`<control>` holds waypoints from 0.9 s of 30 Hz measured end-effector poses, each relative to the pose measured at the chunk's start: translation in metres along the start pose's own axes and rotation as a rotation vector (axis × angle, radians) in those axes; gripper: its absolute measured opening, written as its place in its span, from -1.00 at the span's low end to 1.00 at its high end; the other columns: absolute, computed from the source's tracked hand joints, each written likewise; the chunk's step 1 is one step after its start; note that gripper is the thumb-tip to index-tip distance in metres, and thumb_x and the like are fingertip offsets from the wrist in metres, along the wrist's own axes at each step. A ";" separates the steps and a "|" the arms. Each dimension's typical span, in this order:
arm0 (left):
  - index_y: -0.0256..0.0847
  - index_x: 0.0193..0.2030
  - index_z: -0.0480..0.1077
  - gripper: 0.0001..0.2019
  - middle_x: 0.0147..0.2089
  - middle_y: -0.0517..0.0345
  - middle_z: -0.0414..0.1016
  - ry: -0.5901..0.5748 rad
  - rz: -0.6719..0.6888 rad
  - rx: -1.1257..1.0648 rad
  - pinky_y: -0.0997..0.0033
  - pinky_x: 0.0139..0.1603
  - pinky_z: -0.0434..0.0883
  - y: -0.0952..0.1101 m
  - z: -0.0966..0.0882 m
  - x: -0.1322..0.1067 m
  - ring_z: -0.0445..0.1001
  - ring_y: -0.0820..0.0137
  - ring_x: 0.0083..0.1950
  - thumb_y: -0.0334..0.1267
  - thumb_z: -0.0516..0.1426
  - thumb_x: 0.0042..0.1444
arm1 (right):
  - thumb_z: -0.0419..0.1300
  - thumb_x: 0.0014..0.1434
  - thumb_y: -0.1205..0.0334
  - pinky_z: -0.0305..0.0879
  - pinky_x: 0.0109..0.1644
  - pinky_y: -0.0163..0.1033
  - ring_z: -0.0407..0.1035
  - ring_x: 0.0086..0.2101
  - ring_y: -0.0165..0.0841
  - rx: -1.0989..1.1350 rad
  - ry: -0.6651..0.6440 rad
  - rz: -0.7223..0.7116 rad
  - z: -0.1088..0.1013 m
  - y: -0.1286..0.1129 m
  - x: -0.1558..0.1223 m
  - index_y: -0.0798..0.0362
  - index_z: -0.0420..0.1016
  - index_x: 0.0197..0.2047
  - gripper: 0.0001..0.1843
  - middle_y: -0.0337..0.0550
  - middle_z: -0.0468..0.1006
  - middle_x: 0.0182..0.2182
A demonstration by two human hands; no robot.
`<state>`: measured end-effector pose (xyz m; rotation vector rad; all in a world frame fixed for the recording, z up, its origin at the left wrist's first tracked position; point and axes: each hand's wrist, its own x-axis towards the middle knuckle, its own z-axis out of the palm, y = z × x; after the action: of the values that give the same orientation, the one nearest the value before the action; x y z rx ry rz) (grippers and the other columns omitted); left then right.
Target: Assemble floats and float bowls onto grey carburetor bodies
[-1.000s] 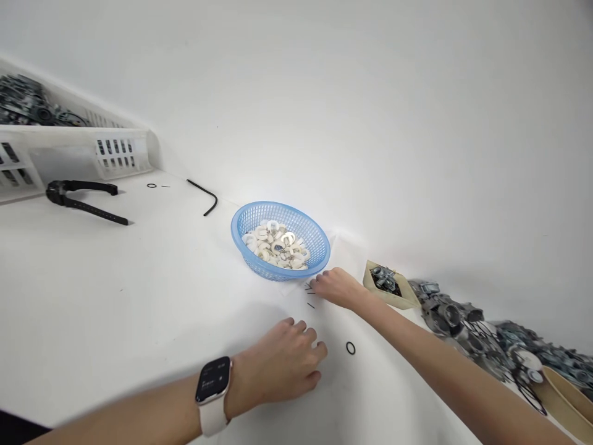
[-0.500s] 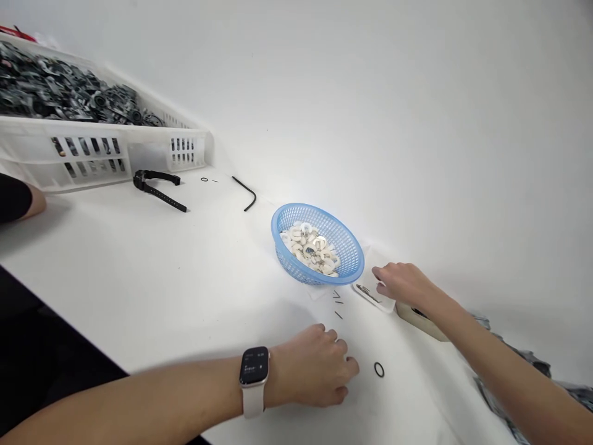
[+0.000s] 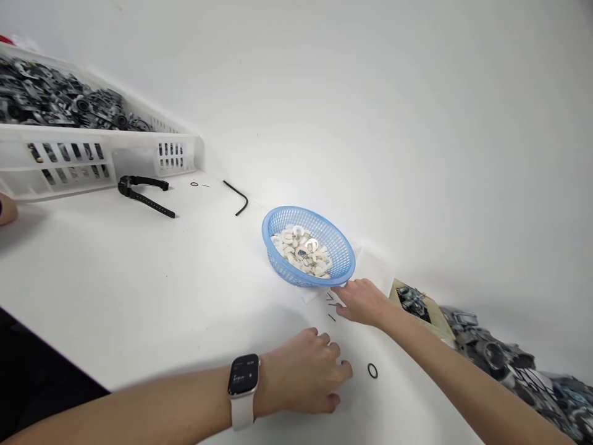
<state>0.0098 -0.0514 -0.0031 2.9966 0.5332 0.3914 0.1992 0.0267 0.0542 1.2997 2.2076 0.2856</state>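
My left hand, with a watch on its wrist, lies low over the white table. Its fingers are loosely bent and the thumb is apart from them; I see nothing held, though the palm is hidden. My right hand is just beside the near rim of a blue mesh basket. Its thumb and index finger are apart, close to several thin metal pins on the table. White ring-shaped pieces fill the basket's bottom. A black rubber ring lies right of my left hand.
A white crate of dark metal parts stands at the left, with a black watch before it. A black hex key lies behind. At right are a cream box and grey metal parts. Another person's hand shows at left.
My right hand has moved left from over a small white tray of pins to beside the basket's rim. That tray no longer shows. The view has shifted slightly right; my left hand barely moved.
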 end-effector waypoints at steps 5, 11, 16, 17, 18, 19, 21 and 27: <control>-0.19 -0.07 0.47 -0.72 -0.20 0.04 0.57 -0.021 -0.002 0.008 0.27 -0.33 0.36 0.000 0.000 -0.001 0.54 0.20 -0.22 -0.02 0.22 0.27 | 0.09 0.34 0.32 0.32 -0.28 -0.19 0.59 -0.29 -0.11 -0.039 -0.024 -0.005 0.009 -0.012 0.002 0.15 0.53 -0.06 -0.79 0.05 0.66 -0.35; -0.17 -0.07 0.46 -0.72 -0.21 0.07 0.56 -0.003 0.000 0.015 0.24 -0.36 0.36 -0.001 0.003 0.000 0.54 0.19 -0.24 0.00 0.20 0.27 | 0.20 0.42 0.16 0.49 -0.08 -0.11 0.54 -0.22 -0.31 -0.049 -0.095 -0.034 0.015 -0.018 0.010 0.14 0.54 -0.11 -0.79 -0.13 0.62 -0.23; -0.17 -0.06 0.46 -0.71 -0.22 0.08 0.56 -0.002 0.000 0.030 0.22 -0.37 0.37 0.000 0.002 0.000 0.54 0.19 -0.25 -0.01 0.22 0.25 | 0.23 0.40 0.10 0.51 -0.04 -0.08 0.53 -0.17 -0.30 -0.011 -0.135 -0.011 0.014 -0.015 0.016 0.14 0.54 -0.07 -0.75 -0.11 0.60 -0.15; -0.17 -0.05 0.46 -0.71 -0.21 0.08 0.56 -0.004 -0.001 0.030 0.23 -0.36 0.38 0.000 0.001 0.000 0.54 0.19 -0.24 -0.01 0.22 0.26 | 0.23 0.40 0.09 0.51 -0.04 -0.08 0.52 -0.16 -0.30 0.001 -0.142 -0.011 0.014 -0.012 0.017 0.13 0.53 -0.06 -0.75 -0.11 0.59 -0.14; -0.17 -0.05 0.46 -0.71 -0.21 0.08 0.57 -0.005 0.000 0.028 0.23 -0.35 0.38 0.000 0.001 0.000 0.54 0.19 -0.24 -0.01 0.22 0.26 | 0.23 0.40 0.09 0.51 -0.04 -0.08 0.52 -0.16 -0.30 0.015 -0.149 -0.014 0.014 -0.010 0.017 0.13 0.53 -0.05 -0.74 -0.11 0.59 -0.13; -0.18 -0.05 0.46 -0.71 -0.21 0.08 0.57 -0.006 0.002 0.025 0.24 -0.34 0.38 0.000 0.000 -0.001 0.54 0.20 -0.24 -0.01 0.23 0.26 | 0.23 0.39 0.08 0.51 -0.05 -0.08 0.52 -0.16 -0.30 0.029 -0.154 -0.018 0.014 -0.007 0.018 0.12 0.53 -0.04 -0.74 -0.11 0.59 -0.13; -0.19 -0.05 0.46 -0.71 -0.21 0.06 0.57 -0.009 0.004 0.022 0.26 -0.34 0.38 0.000 -0.001 -0.001 0.54 0.20 -0.24 -0.02 0.22 0.26 | 0.23 0.39 0.07 0.51 -0.06 -0.09 0.51 -0.16 -0.30 0.057 -0.163 -0.028 0.014 0.000 0.018 0.12 0.52 -0.03 -0.73 -0.12 0.58 -0.12; -0.17 -0.04 0.45 -0.70 -0.19 0.08 0.57 -0.023 -0.003 0.021 0.23 -0.31 0.41 -0.002 -0.001 -0.001 0.54 0.19 -0.22 0.00 0.21 0.27 | 0.24 0.38 0.06 0.51 -0.06 -0.09 0.51 -0.17 -0.31 0.133 -0.146 -0.032 0.016 0.006 0.018 0.11 0.53 -0.05 -0.73 -0.12 0.59 -0.13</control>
<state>0.0081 -0.0502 -0.0021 3.0160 0.5439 0.3526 0.2059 0.0438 0.0369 1.3101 2.1512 0.0306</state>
